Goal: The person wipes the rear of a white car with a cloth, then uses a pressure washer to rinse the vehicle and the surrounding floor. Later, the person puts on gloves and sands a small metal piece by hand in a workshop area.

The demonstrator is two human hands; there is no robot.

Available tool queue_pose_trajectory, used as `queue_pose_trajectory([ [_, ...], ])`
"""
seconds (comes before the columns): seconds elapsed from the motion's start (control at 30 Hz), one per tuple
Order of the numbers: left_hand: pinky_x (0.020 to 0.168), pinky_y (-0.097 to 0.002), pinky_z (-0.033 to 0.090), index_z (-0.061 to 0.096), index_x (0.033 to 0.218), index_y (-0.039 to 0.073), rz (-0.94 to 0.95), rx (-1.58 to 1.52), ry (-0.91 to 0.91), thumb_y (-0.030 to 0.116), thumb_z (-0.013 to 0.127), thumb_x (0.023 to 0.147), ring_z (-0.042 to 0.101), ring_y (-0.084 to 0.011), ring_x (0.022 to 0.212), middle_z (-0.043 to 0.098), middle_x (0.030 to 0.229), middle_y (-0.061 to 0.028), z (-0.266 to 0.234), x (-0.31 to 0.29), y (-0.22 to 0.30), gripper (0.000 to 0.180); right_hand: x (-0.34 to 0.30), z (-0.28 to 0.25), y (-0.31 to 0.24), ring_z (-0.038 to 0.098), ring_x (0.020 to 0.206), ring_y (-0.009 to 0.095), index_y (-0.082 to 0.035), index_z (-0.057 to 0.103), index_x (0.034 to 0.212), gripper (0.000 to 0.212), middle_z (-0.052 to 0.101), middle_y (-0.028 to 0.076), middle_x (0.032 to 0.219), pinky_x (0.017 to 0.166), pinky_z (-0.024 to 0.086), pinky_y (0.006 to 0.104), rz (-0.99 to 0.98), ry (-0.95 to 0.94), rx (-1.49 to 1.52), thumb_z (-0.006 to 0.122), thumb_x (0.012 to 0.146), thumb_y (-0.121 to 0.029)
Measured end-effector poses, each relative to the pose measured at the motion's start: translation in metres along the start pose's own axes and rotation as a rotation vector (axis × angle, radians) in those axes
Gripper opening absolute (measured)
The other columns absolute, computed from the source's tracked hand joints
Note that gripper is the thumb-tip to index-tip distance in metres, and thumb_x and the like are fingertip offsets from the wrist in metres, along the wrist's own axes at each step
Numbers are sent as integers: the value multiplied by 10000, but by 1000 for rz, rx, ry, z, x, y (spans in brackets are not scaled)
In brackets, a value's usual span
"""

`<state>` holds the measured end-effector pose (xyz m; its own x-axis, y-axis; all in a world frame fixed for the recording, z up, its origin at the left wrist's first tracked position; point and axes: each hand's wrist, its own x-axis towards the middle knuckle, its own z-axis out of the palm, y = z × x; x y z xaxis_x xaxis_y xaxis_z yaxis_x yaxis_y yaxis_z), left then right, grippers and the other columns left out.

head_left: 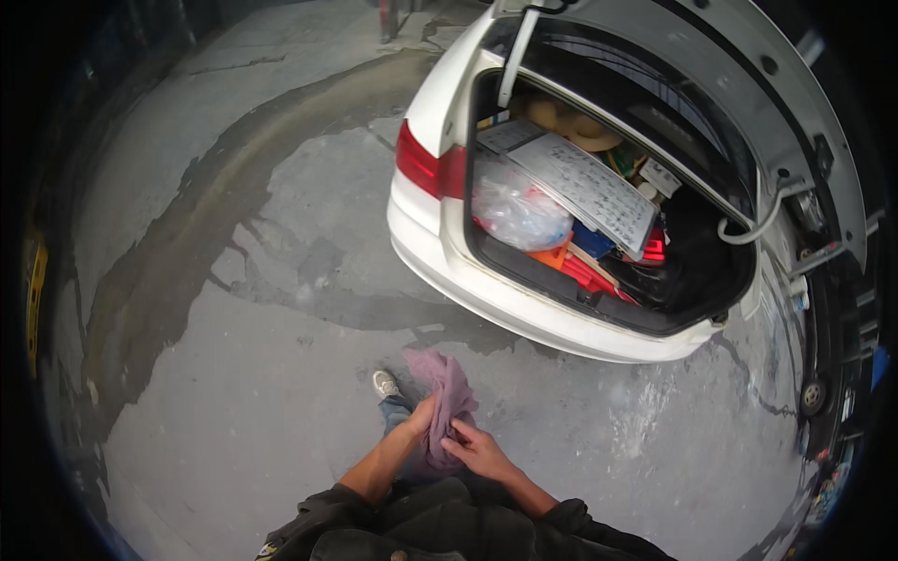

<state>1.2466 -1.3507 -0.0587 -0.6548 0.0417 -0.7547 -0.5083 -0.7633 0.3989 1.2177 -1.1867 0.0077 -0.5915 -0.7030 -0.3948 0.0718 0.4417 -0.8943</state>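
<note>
Holding a mauve cloth (451, 388) between two bare hands, the person wearing the camera stands behind a white car (421, 229), as the head view, the only one, shows. The cloth is the thing in hand: it hangs bunched, well apart from the car, on the near side of its rear bumper. The left hand (424, 412) is closed on the cloth's left side, its fingertips mostly hidden by the folds. The right hand (479, 453) meets it from the other side, thumb and fingers drawn narrow with some of the fabric between them. Farther from the car than the cloth are the dark sleeves (337, 510); a pale shoe (384, 382) shows on the grey floor (262, 411) behind the car. Inside the car's trunk lie a clear plastic bag (519, 210), boards covered in writing (599, 182) and a few red things (655, 248), under the raised lid (720, 56); neither hand touches any of these. The step in hand seems to be gathering or rearranging the cloth, though one moment cannot settle whether it is being folded, wrung or shaken out. As a judgement, the next move calls for a steady left grip while the right fingers find an edge or tuck the loose fabric in, since soft cloth can easily slip or sag from a light pinch.
</note>
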Motion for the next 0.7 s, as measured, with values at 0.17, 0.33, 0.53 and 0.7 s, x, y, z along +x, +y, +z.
queue_pose_trajectory([
  [0.17, 777, -319, 543, 577, 1231, 37, -176, -21, -390, 334, 450, 1014, 644, -201, 940, 655, 1089, -99, 172, -32, -46, 389, -120, -112, 61, 617, 969, 136, -48, 572, 1328, 436, 678, 73, 1089, 840, 487, 289, -14, 166, 284, 585, 987, -320],
  [0.33, 778, -345, 542, 600, 1187, 20, -120, 217, -381, 315, 475, 1004, 642, -207, 933, 659, 1068, -98, 300, -26, -138, 369, -267, -214, 116, 577, 1171, 190, -117, 486, 1420, 536, 592, 77, 1308, 942, 484, 365, 205, 559, 659, 491, 1005, -457],
  [0.53, 990, -335, 432, 553, 1283, -4, 429, 1131, -1267, 245, 570, 969, 572, -253, 1143, 599, 1235, -154, 451, -15, -235, 401, -318, -242, 168, 417, 1354, 217, -178, 300, 1507, 665, 362, 56, 1510, 1085, 396, 447, -417, 575, 1595, 443, 980, -556],
  [0.7, 1144, -398, 288, 480, 1396, 48, 498, 1236, -1547, 256, 594, 955, 353, -310, 1400, 372, 1498, -188, 542, 20, -307, 501, -337, -300, 234, 346, 1400, 214, -238, 340, 1484, 598, 339, 1, 1515, 1147, 321, 437, -405, 1195, 1371, 482, 967, -502],
])
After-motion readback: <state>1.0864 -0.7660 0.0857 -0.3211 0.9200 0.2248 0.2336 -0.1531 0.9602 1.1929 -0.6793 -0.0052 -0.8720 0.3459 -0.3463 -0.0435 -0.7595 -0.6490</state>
